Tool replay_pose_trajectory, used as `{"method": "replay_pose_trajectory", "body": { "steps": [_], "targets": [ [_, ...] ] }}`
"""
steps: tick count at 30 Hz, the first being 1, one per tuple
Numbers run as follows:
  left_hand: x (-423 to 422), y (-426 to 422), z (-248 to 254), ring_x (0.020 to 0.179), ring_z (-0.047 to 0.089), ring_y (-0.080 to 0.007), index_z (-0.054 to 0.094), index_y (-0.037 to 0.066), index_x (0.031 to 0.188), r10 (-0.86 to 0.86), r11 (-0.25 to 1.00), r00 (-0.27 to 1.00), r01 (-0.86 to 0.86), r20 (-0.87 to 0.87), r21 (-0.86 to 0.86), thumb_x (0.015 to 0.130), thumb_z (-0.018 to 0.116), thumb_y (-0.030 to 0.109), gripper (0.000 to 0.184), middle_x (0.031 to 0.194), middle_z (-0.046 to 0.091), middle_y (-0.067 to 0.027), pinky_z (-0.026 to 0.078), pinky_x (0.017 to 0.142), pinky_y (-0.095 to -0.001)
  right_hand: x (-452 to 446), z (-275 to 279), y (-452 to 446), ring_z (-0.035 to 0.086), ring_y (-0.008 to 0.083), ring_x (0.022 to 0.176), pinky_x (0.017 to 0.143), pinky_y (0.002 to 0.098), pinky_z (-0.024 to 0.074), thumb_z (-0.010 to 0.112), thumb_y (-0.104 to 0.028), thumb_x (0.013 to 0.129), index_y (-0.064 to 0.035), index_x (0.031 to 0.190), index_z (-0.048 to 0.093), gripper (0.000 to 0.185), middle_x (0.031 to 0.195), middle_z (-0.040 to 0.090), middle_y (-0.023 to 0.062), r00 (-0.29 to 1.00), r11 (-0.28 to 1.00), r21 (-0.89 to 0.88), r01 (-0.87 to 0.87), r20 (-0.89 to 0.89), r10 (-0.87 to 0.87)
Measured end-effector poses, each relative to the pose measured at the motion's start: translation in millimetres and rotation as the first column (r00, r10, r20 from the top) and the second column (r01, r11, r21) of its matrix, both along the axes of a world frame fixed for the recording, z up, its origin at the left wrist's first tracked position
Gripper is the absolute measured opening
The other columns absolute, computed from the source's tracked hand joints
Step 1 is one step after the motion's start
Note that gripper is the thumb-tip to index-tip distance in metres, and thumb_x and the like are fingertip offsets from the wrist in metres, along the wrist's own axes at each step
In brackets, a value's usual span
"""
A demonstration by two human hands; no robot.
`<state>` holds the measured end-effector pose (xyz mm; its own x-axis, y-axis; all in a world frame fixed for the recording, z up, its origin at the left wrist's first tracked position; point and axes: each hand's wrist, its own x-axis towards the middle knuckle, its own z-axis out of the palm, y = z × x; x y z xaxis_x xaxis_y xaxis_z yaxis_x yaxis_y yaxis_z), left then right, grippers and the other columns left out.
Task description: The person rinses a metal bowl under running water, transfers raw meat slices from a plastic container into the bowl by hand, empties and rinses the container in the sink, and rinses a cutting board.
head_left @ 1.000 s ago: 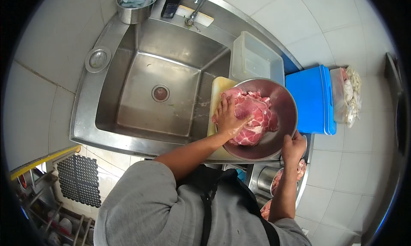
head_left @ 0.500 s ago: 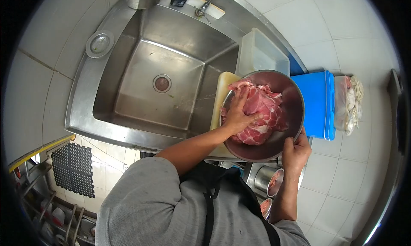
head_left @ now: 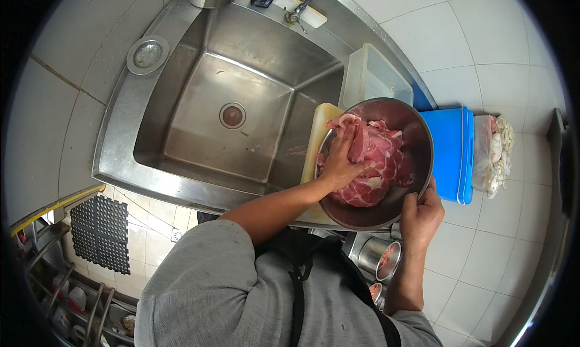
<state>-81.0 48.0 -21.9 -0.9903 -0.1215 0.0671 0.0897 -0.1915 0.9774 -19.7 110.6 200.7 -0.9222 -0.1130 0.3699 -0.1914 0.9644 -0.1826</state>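
Pink meat (head_left: 379, 159) lies in the bowl (head_left: 417, 135) under the left hand (head_left: 342, 167), fingers spread — best pressed flat — while the right hand (head_left: 422, 219) grips the rim (head_left: 432, 156) firmly.

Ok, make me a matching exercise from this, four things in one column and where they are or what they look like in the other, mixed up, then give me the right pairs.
Things:
1. Left hand
2. Drain
3. Right hand
4. Mat

Place or look:
A. Gripping the rim of the bowl
B. Black and full of holes
C. Fingers spread on the meat
D. In the floor of the sink

Right pairs: 1-C, 2-D, 3-A, 4-B
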Motion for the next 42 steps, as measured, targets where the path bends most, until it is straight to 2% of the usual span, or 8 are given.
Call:
{"method": "replay_pose_trajectory", "body": {
  "steps": [8,13,17,22,27,29,35,42],
  "targets": [
    [0,-1,8,0.144,0.013,-0.0418,0.016,0.009,0.153,-0.042,0.999,0.998,0.043,0.047,-0.018,0.072,0.077,0.050,0.109,0.158,0.008,-0.0234,0.016,0.117,-0.0461,-7,-3,14,0.067,0.0277,0.072,0.065,0.0342,0.0500,0.053,0.002,0.073,0.0107,0.084,0.062,0.017,0.109,0.064,0.0286,0.999,0.996,-0.080,0.049,0.007,-0.049],
    [-7,20,15,0.138,0.019,-0.0495,0.019,0.012,0.153,-0.042,0.942,0.984,0.097,0.172,-0.320,0.067,0.075,0.055,0.111,0.157,0.011,-0.0207,0.023,0.113,-0.0515,-31,-43,141,0.058,0.0131,0.064,0.061,0.0271,0.0464,0.057,-0.001,0.074,0.0075,0.081,0.065,0.014,0.079,0.068,0.0083,0.947,0.869,-0.395,0.299,0.237,-0.219],
    [1,34,36,0.141,0.008,-0.0530,0.023,0.010,0.152,-0.224,0.801,0.957,0.288,0.183,-0.526,0.072,0.072,0.053,0.103,0.158,0.004,-0.0233,0.017,0.114,-0.0577,-26,-98,245,0.055,0.0099,0.063,0.060,0.0246,0.0444,0.058,-0.002,0.075,0.0018,0.081,0.066,0.010,0.073,0.063,0.0031,0.925,0.778,-0.508,0.369,0.281,-0.256],
    [-35,13,83,0.142,0.020,-0.0440,0.037,0.009,0.145,-0.577,0.457,0.747,0.630,0.329,-0.628,0.079,0.069,0.043,0.081,0.156,0.012,-0.0250,0.039,0.105,-0.0496,-7,-115,260,0.050,0.0089,0.059,0.056,0.0248,0.0412,0.063,-0.003,0.074,-0.0006,0.071,0.060,0.005,0.068,0.059,0.0001,0.885,0.728,-0.511,0.457,0.343,-0.315],
    [-55,26,28,0.142,0.025,-0.0362,0.031,-0.001,0.145,-0.370,0.589,0.902,0.045,-0.220,-0.807,0.081,0.066,0.044,0.086,0.150,0.029,-0.0255,0.026,0.115,-0.0448,2,-129,257,0.043,0.0072,0.056,0.050,0.0260,0.0357,0.061,-0.003,0.075,0.0000,0.068,0.058,0.008,0.064,0.054,-0.0022,0.914,0.663,-0.630,0.404,0.301,-0.271],
    [-52,24,20,0.142,0.024,-0.0369,0.028,-0.006,0.144,-0.386,0.576,0.900,0.064,-0.203,-0.815,0.082,0.064,0.048,0.090,0.151,0.027,-0.0252,0.017,0.118,-0.0446,4,-125,245,0.043,0.0067,0.055,0.050,0.0258,0.0352,0.060,-0.003,0.075,0.0001,0.066,0.057,0.010,0.063,0.053,-0.0024,0.893,0.655,-0.607,0.450,0.289,-0.346],
    [-21,30,9,0.144,0.018,-0.0364,0.027,-0.003,0.147,-0.295,0.745,0.955,0.245,0.023,-0.621,0.081,0.061,0.060,0.097,0.154,0.023,-0.0224,0.016,0.118,-0.0428,10,-79,179,0.045,0.0075,0.055,0.052,0.0260,0.0371,0.058,-0.005,0.075,0.0035,0.068,0.059,0.011,0.061,0.055,0.0005,0.895,0.740,-0.503,0.447,0.248,-0.372],
    [-9,35,-20,0.145,0.019,-0.0324,0.029,0.001,0.148,-0.241,0.931,0.969,0.216,0.049,0.295,0.077,0.067,0.063,0.101,0.154,0.026,-0.0199,0.017,0.117,-0.0422,2,-12,75,0.057,0.0120,0.065,0.064,0.0302,0.0472,0.058,-0.005,0.076,0.0064,0.086,0.066,0.017,0.071,0.066,0.0102,0.933,0.916,-0.270,0.297,0.288,-0.217]
  ]
}}
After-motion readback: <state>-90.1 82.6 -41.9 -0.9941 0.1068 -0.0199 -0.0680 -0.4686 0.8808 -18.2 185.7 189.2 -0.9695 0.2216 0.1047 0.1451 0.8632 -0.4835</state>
